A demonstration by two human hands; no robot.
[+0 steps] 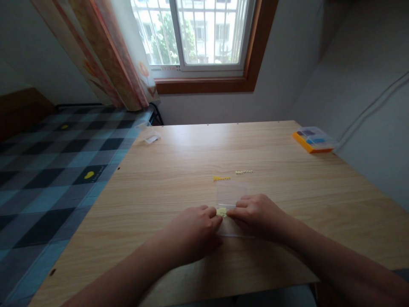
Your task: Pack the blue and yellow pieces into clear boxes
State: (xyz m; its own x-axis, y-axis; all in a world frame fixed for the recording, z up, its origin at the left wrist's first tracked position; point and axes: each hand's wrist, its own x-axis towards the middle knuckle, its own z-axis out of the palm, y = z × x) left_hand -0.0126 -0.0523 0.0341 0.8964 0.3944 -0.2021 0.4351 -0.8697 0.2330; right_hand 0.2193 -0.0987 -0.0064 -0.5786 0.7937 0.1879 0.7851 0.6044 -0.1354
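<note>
A small block of pale yellow bead-like pieces (221,212) lies on a clear flat plate (231,192) near the front of the table. From the left, my left hand (200,226) touches the block's edge with bent thumb and forefinger. On the other side my right hand (260,213) has curled fingers, with a fingertip against the block's right edge. Whether either hand pinches a single piece is too small to tell. Just beyond the plate are a short row of deeper yellow pieces (221,178) and a row of pale pieces (244,172).
The wooden table (179,162) stretches toward the window (207,34). At its far left is a clear plastic container (151,137). An orange-edged case (313,140) with a clear lid sits far right by the wall. A checked bed (64,170) adjoins the left side.
</note>
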